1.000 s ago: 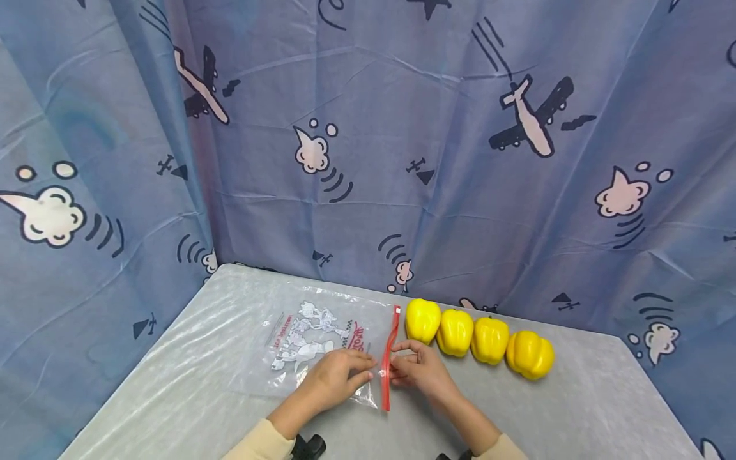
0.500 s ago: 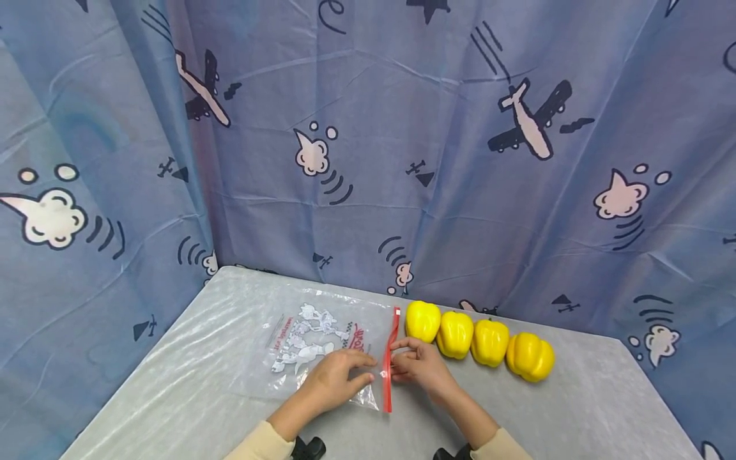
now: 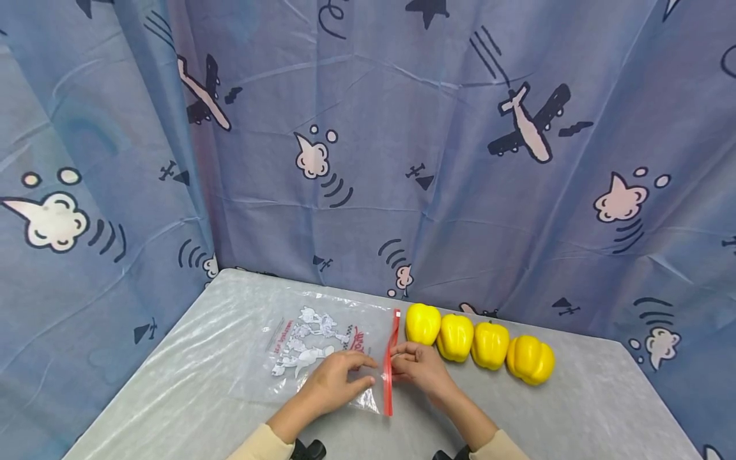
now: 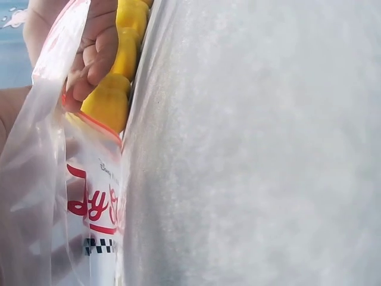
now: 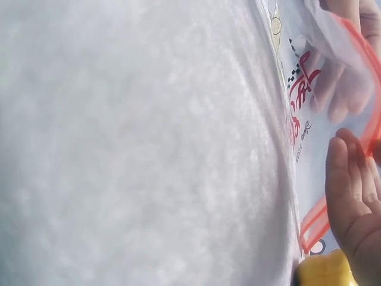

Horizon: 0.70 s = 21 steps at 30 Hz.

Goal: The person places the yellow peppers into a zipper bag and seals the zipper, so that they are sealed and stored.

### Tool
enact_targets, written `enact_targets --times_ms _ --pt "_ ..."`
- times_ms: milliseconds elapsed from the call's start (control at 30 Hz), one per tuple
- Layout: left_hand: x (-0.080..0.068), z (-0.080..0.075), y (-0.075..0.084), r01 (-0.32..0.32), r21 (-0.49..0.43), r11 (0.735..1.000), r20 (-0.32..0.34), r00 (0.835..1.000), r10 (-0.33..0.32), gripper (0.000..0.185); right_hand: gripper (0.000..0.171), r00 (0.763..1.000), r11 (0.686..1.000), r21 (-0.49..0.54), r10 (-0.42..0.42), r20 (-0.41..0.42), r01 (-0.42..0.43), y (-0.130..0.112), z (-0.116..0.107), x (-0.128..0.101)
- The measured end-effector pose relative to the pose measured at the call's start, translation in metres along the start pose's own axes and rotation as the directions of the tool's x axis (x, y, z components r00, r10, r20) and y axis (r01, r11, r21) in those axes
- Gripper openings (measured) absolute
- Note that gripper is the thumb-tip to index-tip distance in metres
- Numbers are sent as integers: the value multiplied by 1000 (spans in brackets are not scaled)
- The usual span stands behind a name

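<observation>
On the table (image 3: 575,409), both hands pinching the zip bag (image 3: 322,348) (red seal), left hand (image 3: 333,382), right hand (image 3: 422,370), grip clamped.

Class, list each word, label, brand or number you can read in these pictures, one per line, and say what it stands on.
Red cursive lettering on the clear plastic zip bag with the red seal strip: cut off and bent by folds; no whole word reads.
Small dark script beside it on the bag: too small and blurred to read.
Red line of print by the white cartoon figures on the bag: too small to read.
Blue aeroplane-patterned curtain: pictures only, no words.
Four yellow bell peppers: no labels.
</observation>
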<state>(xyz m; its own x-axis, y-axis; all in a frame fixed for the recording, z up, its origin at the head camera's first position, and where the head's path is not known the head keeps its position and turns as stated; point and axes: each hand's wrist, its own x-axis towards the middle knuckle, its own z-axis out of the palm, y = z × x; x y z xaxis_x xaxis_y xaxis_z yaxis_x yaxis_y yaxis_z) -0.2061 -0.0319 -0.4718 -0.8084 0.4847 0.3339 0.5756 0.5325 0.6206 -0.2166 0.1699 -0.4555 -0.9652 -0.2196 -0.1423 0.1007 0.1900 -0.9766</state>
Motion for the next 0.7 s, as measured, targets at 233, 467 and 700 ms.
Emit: enact_targets --times_ms 233,467,700 --pt "1 -1 0 11 -79 997 -19 1000 -12 23 27 1000 1000 6 -7 -13 7 -6 0 -4" --pt "2 -3 2 11 -120 993 -26 1000 -14 24 25 1000 999 -50 -6 -18 5 -11 0 -7" --pt "3 -5 4 8 -101 995 -62 998 -14 24 23 998 994 -103 -45 -32 42 7 -4 2"
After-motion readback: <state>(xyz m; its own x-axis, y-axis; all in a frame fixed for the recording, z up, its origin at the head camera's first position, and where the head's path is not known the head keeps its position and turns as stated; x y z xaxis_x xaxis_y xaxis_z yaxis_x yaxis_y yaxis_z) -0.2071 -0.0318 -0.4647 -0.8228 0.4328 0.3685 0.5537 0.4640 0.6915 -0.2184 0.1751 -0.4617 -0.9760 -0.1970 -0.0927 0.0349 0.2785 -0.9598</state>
